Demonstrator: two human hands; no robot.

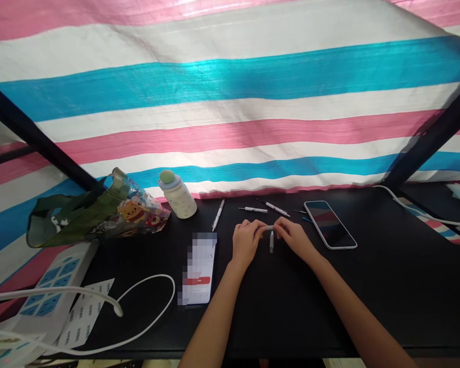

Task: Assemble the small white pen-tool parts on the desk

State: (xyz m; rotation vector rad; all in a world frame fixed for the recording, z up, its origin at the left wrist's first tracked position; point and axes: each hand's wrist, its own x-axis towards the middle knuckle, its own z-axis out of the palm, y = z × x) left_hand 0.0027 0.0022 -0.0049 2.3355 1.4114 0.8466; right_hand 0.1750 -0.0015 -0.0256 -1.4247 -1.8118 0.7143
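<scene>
Between my two hands is a small white pen part (269, 228), held roughly level above the black table. The fingers of my left hand (247, 239) pinch its left end, and those of my right hand (291, 234) pinch its right end. Just below lies a short whitish pen piece (271, 242), pointing toward me. Beyond my hands are a white pen (255, 209) and another white pen (277, 209) with a thin dark tip. A third white pen (218, 214) lies to the left. A small blue piece (307, 220) and a thin dark piece (299, 211) are at the right.
A phone with a lit screen (201, 271) lies left of my left forearm; a dark-screened phone (330, 225) lies at the right. Behind stand a cream bottle (179, 198) and a cartoon bag (111, 214). White cables (153, 319) and a power strip (61, 278) occupy the left.
</scene>
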